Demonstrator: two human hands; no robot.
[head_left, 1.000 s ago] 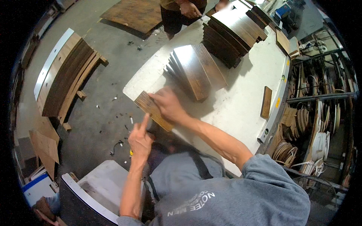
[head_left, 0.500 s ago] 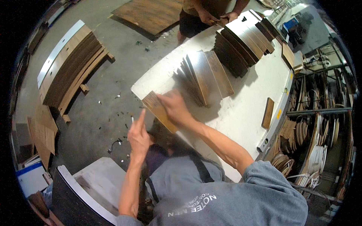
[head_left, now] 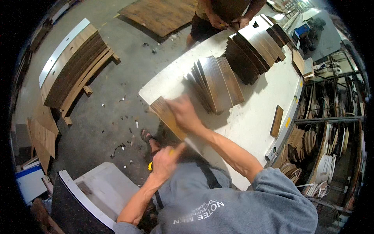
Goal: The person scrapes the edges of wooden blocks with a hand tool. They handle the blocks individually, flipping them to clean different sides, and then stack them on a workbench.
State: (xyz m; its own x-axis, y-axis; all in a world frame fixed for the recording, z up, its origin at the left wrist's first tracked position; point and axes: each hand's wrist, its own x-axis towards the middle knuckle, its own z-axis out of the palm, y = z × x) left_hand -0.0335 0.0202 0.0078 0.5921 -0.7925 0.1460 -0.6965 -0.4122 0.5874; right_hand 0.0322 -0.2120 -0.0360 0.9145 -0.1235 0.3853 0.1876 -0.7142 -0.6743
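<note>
My left hand (head_left: 165,164) is closed around a yellow-handled tool (head_left: 150,166), beside the near end of a small stack of narrow wooden boards (head_left: 165,114). Most of the tool is hidden by the fingers, so its kind does not show. The stack lies at the left edge of the white tabletop (head_left: 156,85). My right hand (head_left: 184,115), slightly blurred, grips the boards from their right side. Just beyond it, a fanned pile of flat boards (head_left: 218,84) rests on the table.
Another board pile (head_left: 255,48) stands farther back, near a co-worker's hands (head_left: 230,21). A level (head_left: 286,124) and a short wood strip (head_left: 277,121) lie along the right side. Curved stacked panels (head_left: 74,66) sit on the floor at left; racks (head_left: 323,121) stand right.
My left hand has swung down and right from beside the stack's far end to its near end, and the yellow tool now shows. My right hand stays on the boards.
</note>
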